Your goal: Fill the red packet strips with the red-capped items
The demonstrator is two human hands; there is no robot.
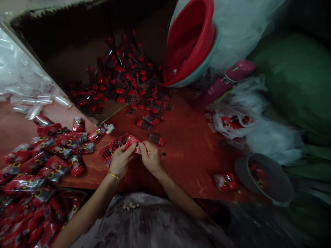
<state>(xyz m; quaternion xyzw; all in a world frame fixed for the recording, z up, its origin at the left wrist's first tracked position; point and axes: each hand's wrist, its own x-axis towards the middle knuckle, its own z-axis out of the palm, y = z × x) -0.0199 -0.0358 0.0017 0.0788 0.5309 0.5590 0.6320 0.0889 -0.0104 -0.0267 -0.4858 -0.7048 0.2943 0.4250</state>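
Observation:
My left hand (120, 160) and my right hand (150, 156) meet over the red tabletop (186, 151), both pinching one small red printed packet (132, 142). A short row of similar red packets (112, 148) lies just left of my left hand, touching it. One loose red-and-black piece (156, 138) rests on the table just beyond my right hand. A gold bangle sits on my left wrist.
A heap of red-and-black pieces (121, 82) spills from a brown cardboard box (64, 51). Filled packets (46, 155) pile up at left, clear sleeves (28, 86) above them. A tilted red basin (191, 41), a grey bowl (266, 179) and one packet (224, 181) stand right.

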